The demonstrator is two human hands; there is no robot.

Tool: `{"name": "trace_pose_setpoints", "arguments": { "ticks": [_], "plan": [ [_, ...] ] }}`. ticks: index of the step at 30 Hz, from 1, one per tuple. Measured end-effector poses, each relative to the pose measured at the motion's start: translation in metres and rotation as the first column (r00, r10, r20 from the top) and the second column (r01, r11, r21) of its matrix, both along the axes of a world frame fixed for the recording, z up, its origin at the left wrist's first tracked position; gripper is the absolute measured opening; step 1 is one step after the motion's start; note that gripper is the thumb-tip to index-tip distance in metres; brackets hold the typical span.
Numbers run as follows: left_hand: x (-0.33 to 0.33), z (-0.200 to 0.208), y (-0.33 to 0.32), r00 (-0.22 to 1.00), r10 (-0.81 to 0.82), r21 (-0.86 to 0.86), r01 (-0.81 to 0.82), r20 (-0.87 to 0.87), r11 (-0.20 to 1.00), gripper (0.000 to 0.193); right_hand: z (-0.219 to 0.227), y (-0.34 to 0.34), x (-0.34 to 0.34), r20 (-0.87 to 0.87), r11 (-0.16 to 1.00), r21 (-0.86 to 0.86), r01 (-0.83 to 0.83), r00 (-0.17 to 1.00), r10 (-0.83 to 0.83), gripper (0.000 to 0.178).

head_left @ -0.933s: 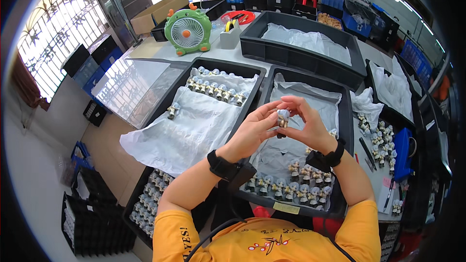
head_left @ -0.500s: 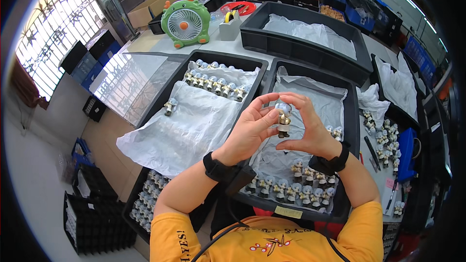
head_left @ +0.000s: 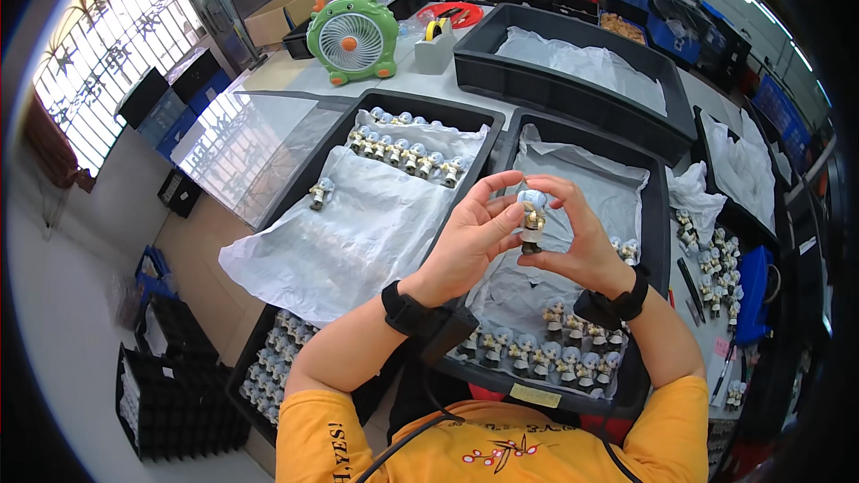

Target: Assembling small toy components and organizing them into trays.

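Observation:
A small figurine point(head_left: 532, 219) with pale blue hair, a white and gold outfit and dark boots is held upright between my two hands. My left hand point(head_left: 479, 237) pinches its head from the left with thumb and fingers. From the right, my right hand point(head_left: 582, 241) curves round it, fingers at the head and thumb near the boots. Below them lies a paper-lined black tray point(head_left: 658, 259), with rows of similar figurines point(head_left: 546, 358) along its near side. To the left, another black tray point(head_left: 488, 125) holds rows of figurines point(head_left: 407, 154) at its far end and a single figurine point(head_left: 320, 192) on white paper.
A green fan point(head_left: 353, 43) and a tape dispenser point(head_left: 434, 46) stand at the back, beside a large black bin point(head_left: 573, 94). At right lie loose figurines point(head_left: 718, 268), a black pen point(head_left: 689, 279) and a blue container point(head_left: 754, 295). Figurines fill a lower tray point(head_left: 273, 362) at left.
The view has shifted slightly. The figurine has turned a little between my fingers, and my right thumb has come in from below to its boots.

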State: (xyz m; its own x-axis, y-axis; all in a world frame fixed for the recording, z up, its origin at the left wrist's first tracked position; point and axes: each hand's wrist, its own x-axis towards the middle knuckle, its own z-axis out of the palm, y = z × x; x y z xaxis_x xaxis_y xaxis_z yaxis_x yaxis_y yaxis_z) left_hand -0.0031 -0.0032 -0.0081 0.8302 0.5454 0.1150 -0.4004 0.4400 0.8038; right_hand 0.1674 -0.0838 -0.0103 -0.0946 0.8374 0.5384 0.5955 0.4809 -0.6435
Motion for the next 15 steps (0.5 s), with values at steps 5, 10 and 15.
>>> {"name": "trace_pose_setpoints", "arguments": {
  "ticks": [5, 10, 15],
  "plan": [
    [0.0002, 0.0004, 0.0, 1.0, 0.016, 0.012, -0.016, 0.001, 1.0, 0.049, -0.0014, 0.0, 0.002, -0.023, 1.0, -0.009, 0.006, 1.0, -0.007, 0.081],
    [-0.0001, -0.0004, 0.0003, 1.0, 0.027, 0.028, -0.026, -0.008, 0.999, 0.049, 0.0, -0.001, 0.0024, -0.042, 0.999, -0.044, -0.012, 0.999, 0.01, 0.077],
    [-0.0003, 0.0025, -0.0017, 0.998, 0.053, 0.061, -0.051, -0.032, 0.997, 0.051, 0.0017, -0.0018, 0.0017, -0.053, 0.998, -0.058, -0.017, 0.998, 0.014, 0.076]
  ]
}}
